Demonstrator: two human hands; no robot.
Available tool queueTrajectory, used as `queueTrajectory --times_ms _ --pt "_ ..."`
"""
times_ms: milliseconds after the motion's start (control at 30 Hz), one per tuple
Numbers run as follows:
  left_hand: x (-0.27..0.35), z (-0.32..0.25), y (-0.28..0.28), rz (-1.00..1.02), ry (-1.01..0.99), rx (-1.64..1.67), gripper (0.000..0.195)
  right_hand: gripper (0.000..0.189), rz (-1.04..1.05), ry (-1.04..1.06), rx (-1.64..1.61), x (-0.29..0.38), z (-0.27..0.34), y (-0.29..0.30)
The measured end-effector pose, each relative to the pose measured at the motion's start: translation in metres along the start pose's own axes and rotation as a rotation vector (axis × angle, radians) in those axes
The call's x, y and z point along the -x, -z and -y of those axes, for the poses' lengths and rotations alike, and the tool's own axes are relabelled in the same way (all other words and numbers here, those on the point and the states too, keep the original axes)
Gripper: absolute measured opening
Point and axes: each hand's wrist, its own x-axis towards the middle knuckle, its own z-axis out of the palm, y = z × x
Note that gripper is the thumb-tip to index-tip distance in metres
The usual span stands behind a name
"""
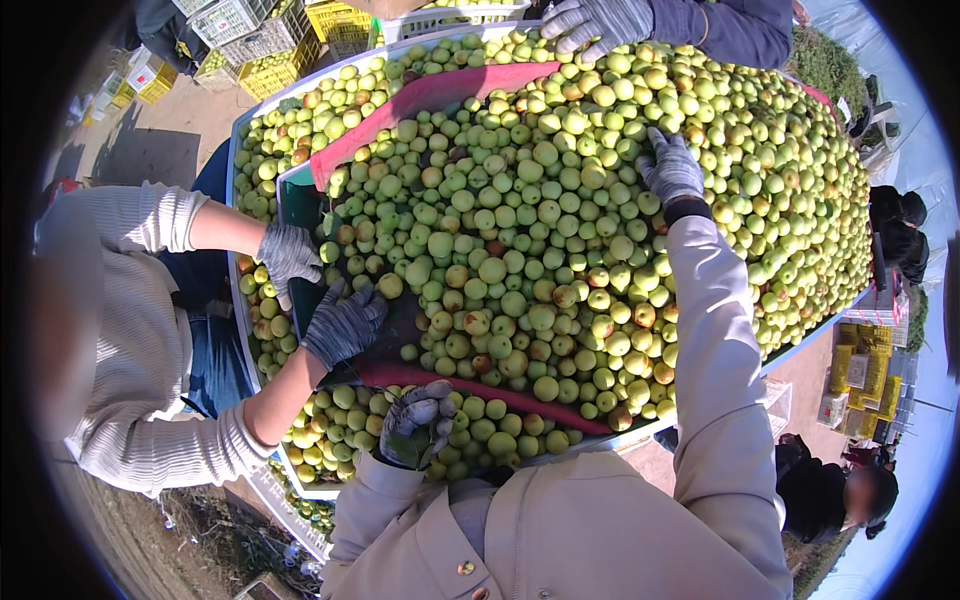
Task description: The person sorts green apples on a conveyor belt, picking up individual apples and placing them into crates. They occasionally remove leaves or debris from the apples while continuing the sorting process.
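Observation:
Green jujubes [513, 304], some with brown-red patches, fill a large sorting table in front of me. Close to my body, my left hand [417, 421] wears a grey knit glove and has its fingers curled around green leaves [409, 448]. My right hand [673, 169], gloved the same way, reaches far over the heap. It lies on the fruit with fingers spread and grips nothing that I can see; its palm side is hidden.
A co-worker's gloved hands [319, 296] work at the left end of the table, by the green chute [296, 187]. Another gloved hand [600, 26] rests at the far edge. Red strips [480, 390] divide the fruit. Yellow crates [862, 375] and white crates [225, 22] stand around.

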Motion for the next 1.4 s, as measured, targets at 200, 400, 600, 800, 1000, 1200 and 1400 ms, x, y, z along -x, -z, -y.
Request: queueTrajectory --times_ms 200,400,600,800,1000,1200,1400 --pt "-0.005 -0.002 -0.021 -0.042 0.046 -0.138 0.038 0.032 0.13 -0.001 -0.06 0.005 -0.009 -0.041" --pt "-0.043 0.007 -0.052 0.074 0.034 -0.173 0.059 0.012 -0.09 0.358 -0.393 0.138 0.038 0.011" --pt "-0.078 0.019 -0.06 0.129 0.002 -0.043 0.051 0.026 -0.05 0.736 -0.541 0.243 0.111 0.043" --pt "-0.037 0.009 -0.035 -0.005 -0.037 -0.12 0.035 0.05 0.069 0.471 -0.377 0.073 0.11 -0.029" --pt "0.001 0.01 -0.033 -0.071 -0.127 -0.09 0.025 0.075 0.457 0.456 -0.343 0.032 0.216 -0.107" --pt "-0.016 0.01 -0.029 -0.085 -0.098 -0.066 0.019 0.068 0.648 0.838 -0.502 0.127 0.269 -0.062" --pt "0.012 -0.004 0.007 -0.137 -0.318 -0.112 0.022 0.053 0.115 0.244 -0.208 0.077 0.127 -0.007"
